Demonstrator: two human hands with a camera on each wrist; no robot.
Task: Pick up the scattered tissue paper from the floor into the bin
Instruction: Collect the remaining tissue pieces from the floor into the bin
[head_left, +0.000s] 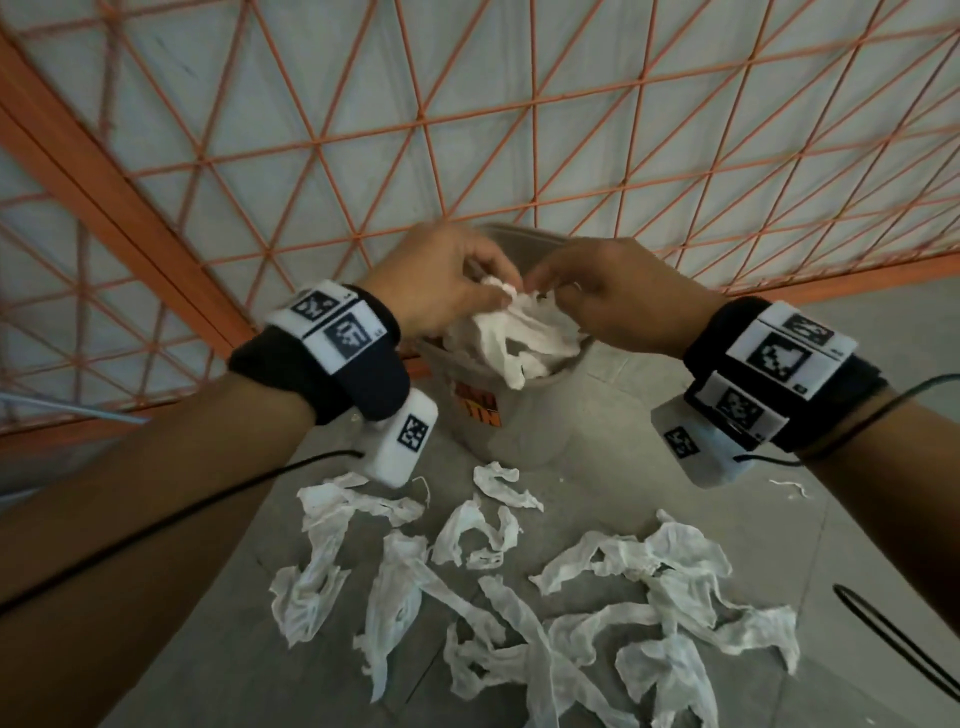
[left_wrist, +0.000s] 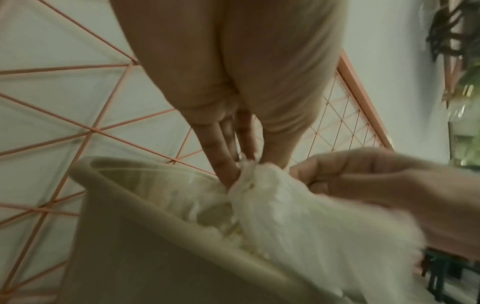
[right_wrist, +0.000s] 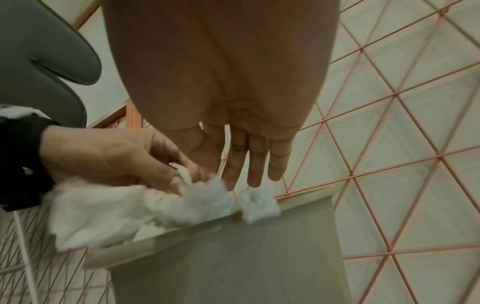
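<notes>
Both hands meet over the mouth of a bin, pinching one wad of tissue paper between them. The left hand nips the wad's upper edge between thumb and fingertips; in the left wrist view its fingers point down into the crumpled paper. The right hand grips the same wad from the 3 o'clock side with thumb and forefinger, while in the right wrist view its other fingers hang fairly straight over the rim.

The wad hangs from the pinch and spills down into the grey bin, part of it draped over the near rim. In the right wrist view a small scrap sits on the rim itself. The bin stands on the floor at 12 o'clock from the person, an orange and black label on its near wall.

More tissue strips lie scattered on the grey floor in front of the bin, from about 7 o'clock round to 4 o'clock of it, several overlapping. Both wrists wear black bands carrying white marker tags, with thin black cables trailing along the forearms.

An orange wire grid stands against a pale wall behind the bin.
</notes>
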